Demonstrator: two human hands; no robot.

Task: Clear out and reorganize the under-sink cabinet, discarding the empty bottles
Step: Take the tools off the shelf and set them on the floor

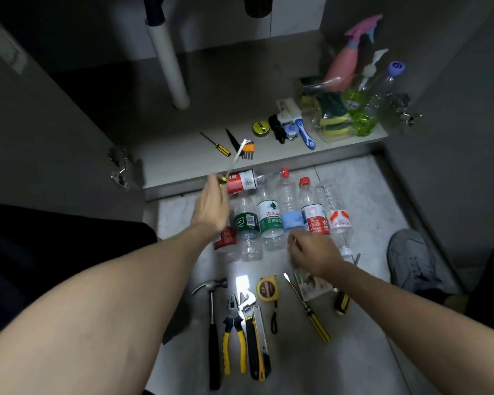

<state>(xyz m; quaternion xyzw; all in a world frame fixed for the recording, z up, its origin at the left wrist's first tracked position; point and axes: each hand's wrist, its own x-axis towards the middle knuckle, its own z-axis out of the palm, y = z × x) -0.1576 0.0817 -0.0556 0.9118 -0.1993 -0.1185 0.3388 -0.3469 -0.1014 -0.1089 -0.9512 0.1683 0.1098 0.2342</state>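
Left hand (211, 201) pinches a blurred screwdriver (231, 166) above the cabinet edge; right hand (314, 252), fingers curled, grip unclear, rests on empty bottles (271, 220) lined up on the floor (362, 195)

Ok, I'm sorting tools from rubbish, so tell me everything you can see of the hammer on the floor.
The claw hammer lies flat on the pale floor tiles, leftmost in the row of hand tools. Its metal head, curved claw to the left, points toward the row of bottles; the shaft is metal near the head, then a long black grip runs toward the camera. It lies just left of the yellow-handled pliers; whether they touch is unclear. Neither hand touches it.
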